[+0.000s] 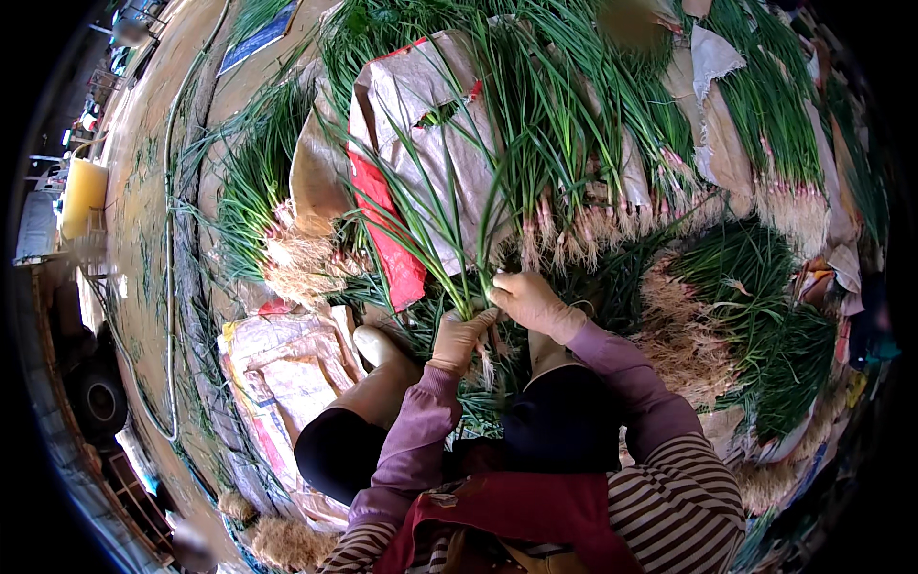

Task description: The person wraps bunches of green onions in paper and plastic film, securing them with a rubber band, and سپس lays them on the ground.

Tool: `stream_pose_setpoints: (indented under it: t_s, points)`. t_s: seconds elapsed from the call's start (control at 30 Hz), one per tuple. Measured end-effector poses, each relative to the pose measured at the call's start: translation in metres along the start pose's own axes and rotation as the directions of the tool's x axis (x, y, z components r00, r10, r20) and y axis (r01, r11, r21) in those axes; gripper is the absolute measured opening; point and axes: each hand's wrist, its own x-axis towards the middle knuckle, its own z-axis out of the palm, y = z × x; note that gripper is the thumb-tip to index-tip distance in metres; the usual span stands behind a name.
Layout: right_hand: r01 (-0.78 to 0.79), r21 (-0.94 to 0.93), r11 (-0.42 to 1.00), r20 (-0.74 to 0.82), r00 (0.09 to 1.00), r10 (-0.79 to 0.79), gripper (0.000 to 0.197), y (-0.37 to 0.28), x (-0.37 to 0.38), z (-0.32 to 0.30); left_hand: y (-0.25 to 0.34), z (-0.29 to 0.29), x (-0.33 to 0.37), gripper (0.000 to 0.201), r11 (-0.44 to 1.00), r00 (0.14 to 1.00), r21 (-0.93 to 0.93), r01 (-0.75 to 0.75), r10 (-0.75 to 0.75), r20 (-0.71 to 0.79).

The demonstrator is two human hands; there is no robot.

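Clasping spring onions mid-view, the left hand closes round their lower ends; the right hand curls just beside, its fingers' hold impossible to tell. Even, gentle pressure should keep them aligned without bruising.

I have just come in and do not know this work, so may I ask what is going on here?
A person's left hand holds a small bunch of green onions, with roots showing below the fist. The right hand is close beside it at the stalks; whether it grips any is hard to tell. Beyond the hands lie rows of more green onions and a whitish sack with red edging. Another pile lies to the right.
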Motion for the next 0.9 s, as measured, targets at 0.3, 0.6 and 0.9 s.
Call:
stream_pose_setpoints:
  t_s: [0.3,0.6,0.9]
  points:
    - [-0.135,-0.503,0.854,0.539,0.724,0.432,0.025,0.036,-0.015,-0.015,0.014,0.002,-0.009,0.014,0.981,0.954,-0.083,-0.175,0.148,-0.261]
    - [-0.448,0.662,0.600,0.287,0.892,0.350,0.017,0.032,0.035,0.008,0.003,-0.007,-0.001,0.016,0.941,0.990,-0.338,-0.023,-0.025,-0.136]
    - [-0.252,0.197,0.947,0.051,0.968,0.247,0.015,0.005,0.028,0.003,-0.009,-0.011,-0.007,0.021,0.979,0.911,-0.098,-0.178,0.127,-0.392]
